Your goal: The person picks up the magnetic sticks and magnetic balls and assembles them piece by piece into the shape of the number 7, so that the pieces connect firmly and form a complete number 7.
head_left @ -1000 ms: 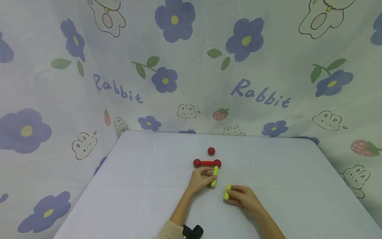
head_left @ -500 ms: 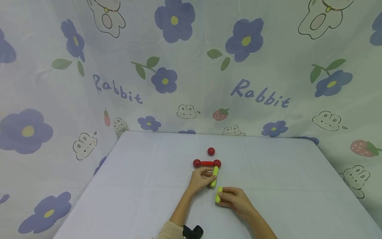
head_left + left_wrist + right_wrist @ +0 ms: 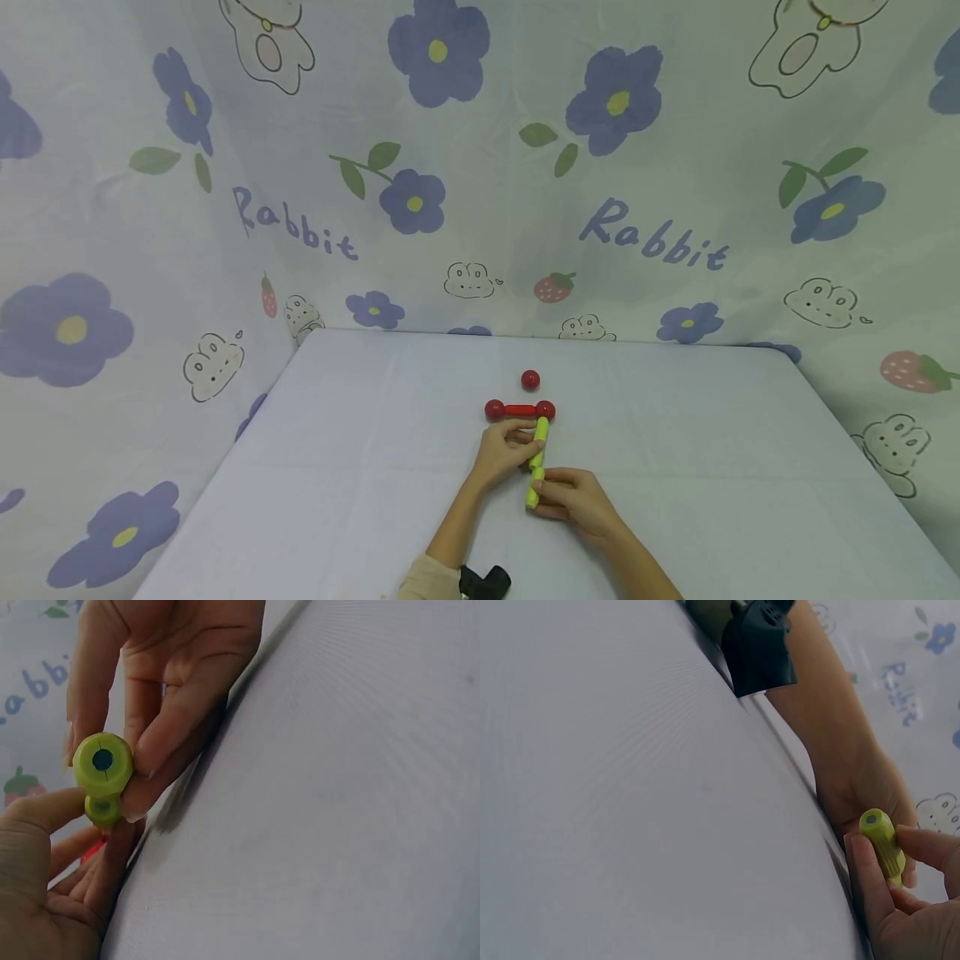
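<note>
In the head view my left hand (image 3: pixel 502 454) pinches a yellow-green rod (image 3: pixel 540 442), whose far end meets a red ball (image 3: pixel 546 411). My right hand (image 3: pixel 581 504) pinches a second yellow-green rod (image 3: pixel 535 488) just nearer to me. The two rods line up nearly end to end; whether they touch I cannot tell. A dark round inset shows in the end of the right hand's rod (image 3: pixel 103 760) in the left wrist view. A red rod (image 3: pixel 521 410) joins that ball to another red ball (image 3: pixel 494 410).
A loose red ball (image 3: pixel 530 380) lies behind the joined red pieces. White cloth covers the table (image 3: pixel 675 417), and a flower-patterned curtain (image 3: pixel 480 167) hangs behind. A black device (image 3: pixel 486 582) sits on the left wrist.
My right hand has moved left with its yellow-green rod, bringing it to the near end of the rod in my left hand. The left hand stays in place.
</note>
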`<action>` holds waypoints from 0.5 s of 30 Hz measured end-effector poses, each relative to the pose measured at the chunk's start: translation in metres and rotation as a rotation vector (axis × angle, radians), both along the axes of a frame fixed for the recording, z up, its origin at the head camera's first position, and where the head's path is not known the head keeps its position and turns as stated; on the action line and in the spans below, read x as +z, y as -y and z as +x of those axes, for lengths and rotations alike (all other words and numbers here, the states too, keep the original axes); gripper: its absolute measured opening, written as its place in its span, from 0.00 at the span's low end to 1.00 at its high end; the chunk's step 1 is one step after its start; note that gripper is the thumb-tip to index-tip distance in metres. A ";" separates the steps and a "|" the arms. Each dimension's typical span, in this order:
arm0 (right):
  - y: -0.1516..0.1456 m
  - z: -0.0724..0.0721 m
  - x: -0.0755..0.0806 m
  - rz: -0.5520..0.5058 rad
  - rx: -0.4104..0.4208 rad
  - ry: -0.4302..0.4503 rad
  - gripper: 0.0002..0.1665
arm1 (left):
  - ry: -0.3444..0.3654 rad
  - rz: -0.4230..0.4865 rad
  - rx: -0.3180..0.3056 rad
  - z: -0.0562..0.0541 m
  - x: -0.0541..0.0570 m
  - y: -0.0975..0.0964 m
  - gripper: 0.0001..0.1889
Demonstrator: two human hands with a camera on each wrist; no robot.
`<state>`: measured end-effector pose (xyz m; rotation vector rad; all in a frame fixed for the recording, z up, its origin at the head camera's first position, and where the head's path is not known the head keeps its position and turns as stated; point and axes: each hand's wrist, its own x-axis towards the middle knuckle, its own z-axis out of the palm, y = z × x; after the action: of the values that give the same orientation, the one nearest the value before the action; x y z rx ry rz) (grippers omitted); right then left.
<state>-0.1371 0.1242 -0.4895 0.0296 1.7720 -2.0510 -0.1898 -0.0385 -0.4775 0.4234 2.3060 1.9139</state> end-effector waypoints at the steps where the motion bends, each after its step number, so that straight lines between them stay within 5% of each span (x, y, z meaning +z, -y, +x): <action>1: 0.001 0.000 0.000 -0.001 -0.002 -0.001 0.32 | -0.004 0.006 -0.003 0.001 0.001 0.000 0.18; 9: 0.006 -0.002 0.001 -0.025 -0.009 0.016 0.32 | 0.010 0.013 0.013 -0.013 -0.030 -0.002 0.18; 15: 0.007 -0.003 0.000 -0.029 -0.016 0.024 0.32 | 0.001 0.014 0.017 -0.015 -0.033 -0.002 0.19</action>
<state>-0.1403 0.1175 -0.4894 0.0599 1.7330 -2.0787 -0.2048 -0.0368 -0.5105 0.4056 2.3038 1.9388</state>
